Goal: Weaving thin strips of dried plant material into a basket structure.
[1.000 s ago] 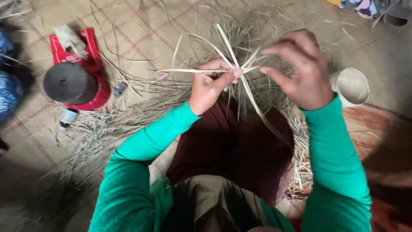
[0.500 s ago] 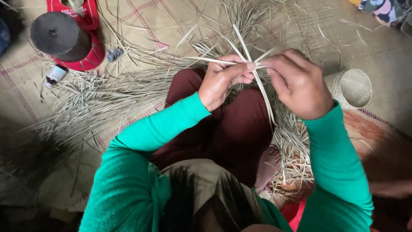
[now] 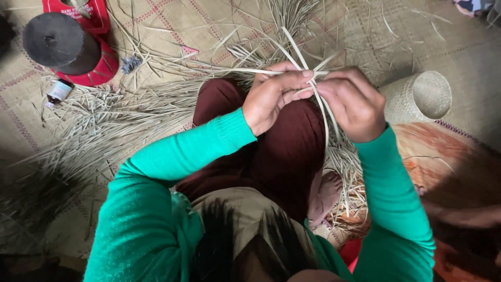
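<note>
Both my hands meet above my lap, in green sleeves. My left hand (image 3: 276, 96) and my right hand (image 3: 352, 102) pinch a small crossing of pale dried leaf strips (image 3: 308, 73). Loose ends of the strips fan out upward, to the left and down between my hands. My legs in dark maroon cloth (image 3: 282, 151) lie under the hands, and a bare foot (image 3: 326, 193) shows below.
Heaps of dried leaf strips (image 3: 120, 125) cover the woven floor mat (image 3: 172, 26) to the left and around my lap. A dark cone-shaped object (image 3: 60, 44) stands on a red base at top left, a small bottle (image 3: 59, 91) beside it. A woven cylindrical basket (image 3: 417, 96) lies at right.
The view has shifted down and right, so the red base and dark cone moved toward the top left corner. My hands have drawn closer together on the strips.
</note>
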